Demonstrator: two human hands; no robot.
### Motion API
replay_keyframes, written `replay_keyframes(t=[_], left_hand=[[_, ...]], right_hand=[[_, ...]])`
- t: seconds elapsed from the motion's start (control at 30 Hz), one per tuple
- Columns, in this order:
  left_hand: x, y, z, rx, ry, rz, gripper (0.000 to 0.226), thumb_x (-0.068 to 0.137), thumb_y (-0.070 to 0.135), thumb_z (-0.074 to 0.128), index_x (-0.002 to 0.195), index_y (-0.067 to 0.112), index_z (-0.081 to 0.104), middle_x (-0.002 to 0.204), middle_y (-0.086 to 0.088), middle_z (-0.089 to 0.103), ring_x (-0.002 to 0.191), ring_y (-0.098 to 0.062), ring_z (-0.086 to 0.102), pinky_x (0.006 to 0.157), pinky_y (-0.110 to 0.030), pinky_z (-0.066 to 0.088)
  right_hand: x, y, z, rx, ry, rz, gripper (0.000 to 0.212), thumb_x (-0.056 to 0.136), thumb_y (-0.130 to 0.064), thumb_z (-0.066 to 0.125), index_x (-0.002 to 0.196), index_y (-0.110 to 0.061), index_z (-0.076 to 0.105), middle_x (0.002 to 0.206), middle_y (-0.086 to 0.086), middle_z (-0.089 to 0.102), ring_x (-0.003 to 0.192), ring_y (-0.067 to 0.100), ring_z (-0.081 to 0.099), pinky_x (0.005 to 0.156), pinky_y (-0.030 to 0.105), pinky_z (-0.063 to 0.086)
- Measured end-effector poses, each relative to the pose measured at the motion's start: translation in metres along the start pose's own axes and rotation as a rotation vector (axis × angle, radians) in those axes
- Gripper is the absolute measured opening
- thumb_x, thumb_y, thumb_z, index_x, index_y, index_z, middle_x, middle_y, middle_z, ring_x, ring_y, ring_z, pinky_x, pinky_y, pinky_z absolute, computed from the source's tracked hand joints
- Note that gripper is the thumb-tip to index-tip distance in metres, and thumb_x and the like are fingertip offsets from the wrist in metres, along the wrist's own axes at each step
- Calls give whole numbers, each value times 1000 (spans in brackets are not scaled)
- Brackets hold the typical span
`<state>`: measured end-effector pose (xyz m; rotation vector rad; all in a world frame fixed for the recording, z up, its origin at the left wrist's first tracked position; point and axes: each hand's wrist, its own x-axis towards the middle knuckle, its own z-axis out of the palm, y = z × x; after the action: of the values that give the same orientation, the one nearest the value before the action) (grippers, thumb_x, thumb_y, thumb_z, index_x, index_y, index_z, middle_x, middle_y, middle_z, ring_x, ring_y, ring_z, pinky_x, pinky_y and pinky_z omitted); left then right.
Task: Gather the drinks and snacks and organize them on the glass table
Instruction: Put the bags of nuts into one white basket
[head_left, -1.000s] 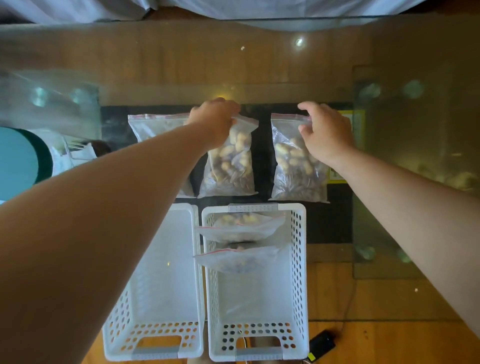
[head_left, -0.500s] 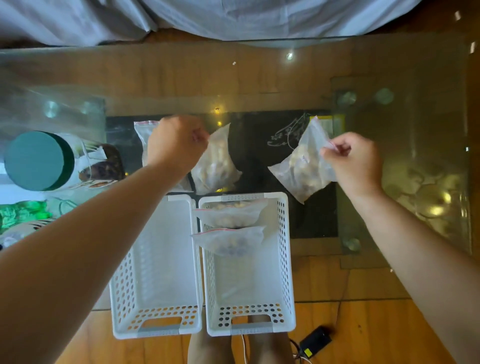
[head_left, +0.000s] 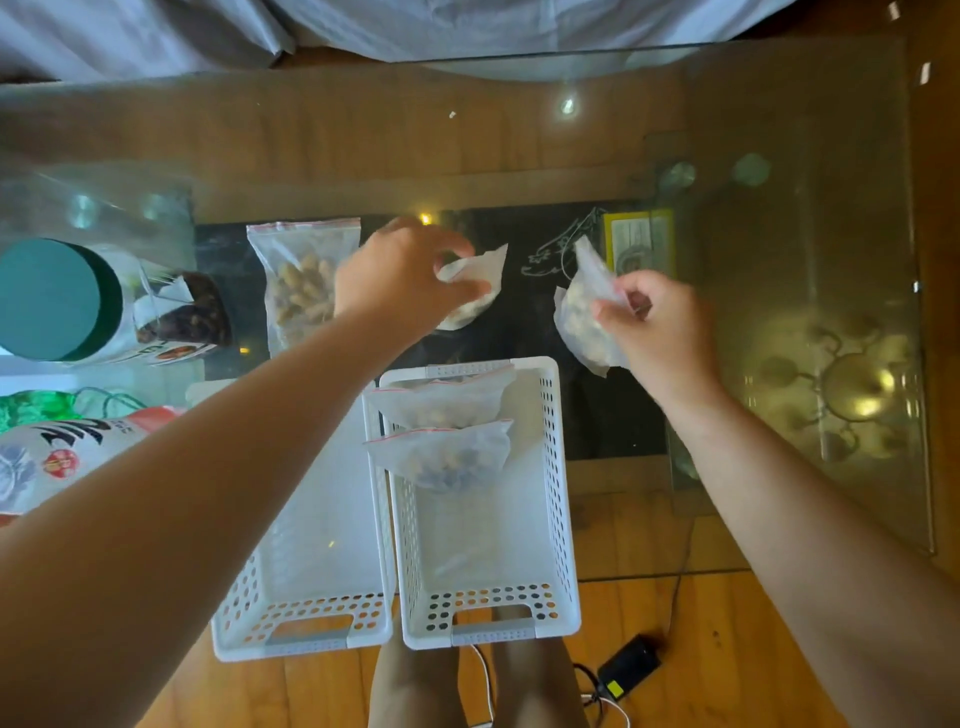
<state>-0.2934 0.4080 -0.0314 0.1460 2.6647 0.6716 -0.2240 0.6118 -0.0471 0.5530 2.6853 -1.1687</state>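
My left hand (head_left: 400, 275) grips a clear zip bag of nuts (head_left: 475, 291) just above the glass table (head_left: 363, 135). My right hand (head_left: 660, 322) pinches a second bag of nuts (head_left: 582, 317), lifted and tilted, beyond the right white basket (head_left: 563, 493). That basket holds two more nut bags (head_left: 447, 405) at its far end. A third loose bag of nuts (head_left: 304, 283) lies flat on the glass, left of my left hand. The left white basket (head_left: 291, 618) sits against the right one, and my left forearm hides much of it.
A green-lidded jar (head_left: 49, 299) and a packet of dark snacks (head_left: 187, 317) stand at the left. Printed snack bags (head_left: 57, 452) lie at the near left. The table's near edge runs under the baskets. A black power adapter (head_left: 626, 667) and cable lie on the wooden floor.
Both hands took a bag each off the glass, lifted them and drew them back toward the baskets. The bag at the left stays flat. The camera tipped down.
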Motion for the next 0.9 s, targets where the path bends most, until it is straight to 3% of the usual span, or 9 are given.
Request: replay_keyframes(t=[0.13, 0.2, 0.27, 0.37, 0.53, 0.67, 0.73, 0.8, 0.9], left_hand=[[0, 14, 15, 72, 68, 94, 22, 88, 39, 57, 95, 25, 73, 89, 1, 61, 86, -26, 59, 65, -28, 35], [5, 6, 12, 131, 147, -4, 27, 91, 38, 52, 94, 17, 69, 97, -8, 64, 88, -32, 60, 65, -29, 38], [9, -2, 8, 124, 217, -65, 29, 92, 35, 49, 94, 8, 62, 101, -13, 61, 88, -36, 58, 63, -33, 36], [5, -10, 6, 114, 114, 11, 36, 84, 34, 62, 111, 10, 57, 112, -12, 57, 97, -32, 56, 65, -33, 37], [-2, -25, 4, 37, 134, 9, 23, 82, 23, 65, 76, 0, 60, 73, -9, 54, 68, -27, 50, 56, -28, 29], [-7, -28, 4, -35, 129, -54, 38, 77, 34, 72, 106, 9, 68, 97, -12, 67, 76, -18, 47, 64, -24, 36], [-11, -31, 5, -34, 36, -121, 46, 75, 32, 75, 114, 11, 66, 101, -8, 67, 77, -16, 47, 58, -16, 33], [-17, -31, 3, -12, -6, -148, 42, 76, 21, 75, 115, 10, 66, 102, -9, 67, 76, -15, 48, 59, -14, 34], [-27, -31, -4, -46, 104, -114, 27, 80, 10, 70, 106, 5, 70, 98, -17, 70, 72, -21, 55, 71, -26, 43]], right_hand=[[-1, 1, 12, 92, -96, -44, 11, 82, -14, 65, 91, -10, 69, 71, -8, 60, 64, 5, 54, 59, 7, 40], [5, 10, 6, 156, 75, 94, 14, 83, -12, 62, 94, -6, 68, 79, 3, 64, 70, 11, 54, 61, 10, 41], [7, 16, -3, 153, 245, 155, 14, 86, -11, 57, 94, -2, 65, 73, -1, 59, 64, 7, 48, 54, 2, 34], [-2, 11, -7, 164, 244, 36, 12, 88, -12, 57, 90, -3, 64, 68, -10, 52, 61, -1, 47, 54, -1, 34], [-18, 10, -18, 186, 290, -93, 8, 87, -21, 56, 91, -19, 62, 73, -14, 57, 66, -10, 53, 59, -1, 36], [-15, 24, -15, -14, 200, -3, 26, 82, -28, 67, 101, -10, 64, 89, -5, 58, 76, 9, 52, 59, 8, 38], [-10, 28, -14, -59, 161, 48, 16, 83, -25, 66, 81, -10, 62, 76, -1, 57, 67, 14, 50, 54, 18, 38], [-9, 29, -17, -47, 205, 45, 31, 84, -18, 61, 58, -19, 46, 53, -5, 42, 51, 7, 43, 46, 12, 28], [-15, 25, -22, 48, 302, 0, 22, 83, -16, 58, 62, -18, 51, 51, -13, 40, 48, -3, 45, 43, 7, 28]])
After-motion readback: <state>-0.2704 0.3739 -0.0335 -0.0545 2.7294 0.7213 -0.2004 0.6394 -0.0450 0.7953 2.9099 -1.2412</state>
